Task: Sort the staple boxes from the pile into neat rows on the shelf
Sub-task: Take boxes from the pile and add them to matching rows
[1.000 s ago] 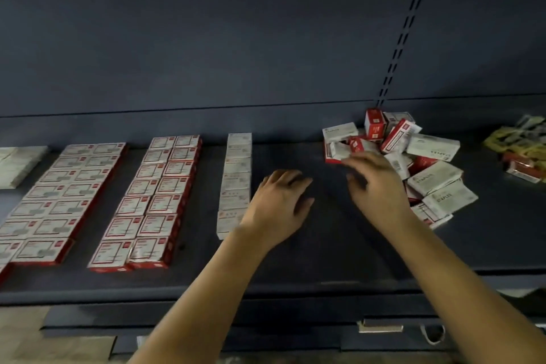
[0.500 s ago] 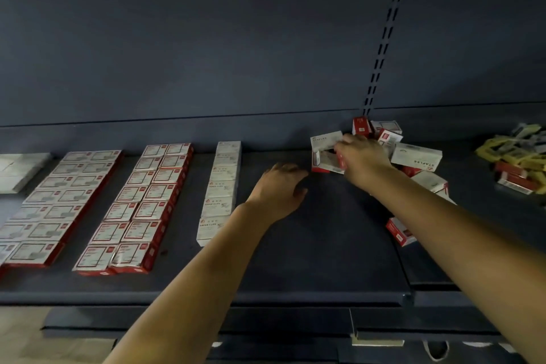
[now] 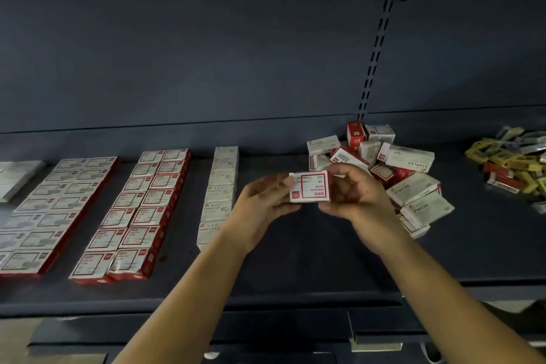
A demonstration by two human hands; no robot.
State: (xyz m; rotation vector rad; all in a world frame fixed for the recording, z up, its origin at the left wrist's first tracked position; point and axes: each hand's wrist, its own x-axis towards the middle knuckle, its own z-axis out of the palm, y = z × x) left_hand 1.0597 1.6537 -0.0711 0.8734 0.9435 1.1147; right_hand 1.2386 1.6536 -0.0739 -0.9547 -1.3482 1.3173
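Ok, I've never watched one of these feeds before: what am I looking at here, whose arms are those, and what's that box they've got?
There is no robot: these are a person's two bare arms, filmed by one wide camera worn on the head, looking forward and down at a dark shelf. The left hand and right hand together hold one red-and-white box above the shelf, its printed face towards the camera. To the right lies the loose pile of boxes, some marked STAPLES. To the left are the sorted boxes: red-edged double rows and a single white row. At the far right sits a heap of yellow packets.
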